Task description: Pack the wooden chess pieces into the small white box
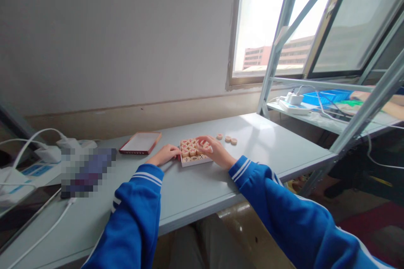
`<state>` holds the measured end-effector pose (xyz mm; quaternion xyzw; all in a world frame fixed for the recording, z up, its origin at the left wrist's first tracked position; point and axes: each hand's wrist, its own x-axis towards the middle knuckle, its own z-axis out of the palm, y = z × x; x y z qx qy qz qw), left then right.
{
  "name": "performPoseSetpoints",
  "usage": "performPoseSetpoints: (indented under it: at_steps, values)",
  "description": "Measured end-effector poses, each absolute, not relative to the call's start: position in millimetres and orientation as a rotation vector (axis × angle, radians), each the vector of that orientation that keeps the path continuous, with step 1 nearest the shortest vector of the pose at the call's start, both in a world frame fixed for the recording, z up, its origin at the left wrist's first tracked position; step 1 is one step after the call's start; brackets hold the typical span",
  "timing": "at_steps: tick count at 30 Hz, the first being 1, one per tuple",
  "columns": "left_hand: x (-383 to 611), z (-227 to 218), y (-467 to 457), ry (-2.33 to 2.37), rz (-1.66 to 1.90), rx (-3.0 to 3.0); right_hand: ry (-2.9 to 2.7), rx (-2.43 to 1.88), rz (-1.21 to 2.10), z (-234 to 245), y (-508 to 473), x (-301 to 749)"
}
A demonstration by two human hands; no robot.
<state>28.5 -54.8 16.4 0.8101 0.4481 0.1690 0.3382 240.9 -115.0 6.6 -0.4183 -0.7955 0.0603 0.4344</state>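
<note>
A small white box (pixel 193 162) full of round wooden chess pieces (pixel 188 149) sits on the grey table (pixel 202 189). My left hand (pixel 164 154) rests against the box's left side, fingers curled on its edge. My right hand (pixel 214 150) lies over the box's right part, fingers bent down onto the pieces there; whether it pinches one is hidden. Three loose pieces (pixel 227 138) lie on the table just right of the box. The box's red-rimmed lid (pixel 140 142) lies to the left. Both arms wear blue sleeves with white stripes.
Chargers, power strips and white cables (pixel 41 151) crowd the table's left end beside a blurred-out object (pixel 86 170). A metal shelf frame (pixel 356 122) stands to the right, with a blue tray (pixel 325 96) and another person's arm (pixel 391 107) behind it. Wall and window lie beyond.
</note>
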Motion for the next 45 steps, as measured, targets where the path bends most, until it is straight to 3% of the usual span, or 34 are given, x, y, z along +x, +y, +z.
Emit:
performPoseSetpoints:
  at_steps: [11,38,41,45]
  values:
    - [26.6,14.4,-52.5,1.105,0.430,2.104,-2.156,-0.965,0.082,6.3,-121.5,208.7]
    - [25.0,10.3,-51.7,1.094,0.464,2.031,-2.192,-0.948,0.309,9.1,-127.0,208.2]
    - [25.8,12.0,-53.3,1.115,0.450,2.036,-2.195,-0.959,0.244,8.7,-126.0,209.7]
    - [26.7,17.5,-58.3,1.147,0.396,2.126,-2.104,-1.222,-0.081,8.3,-114.9,230.3]
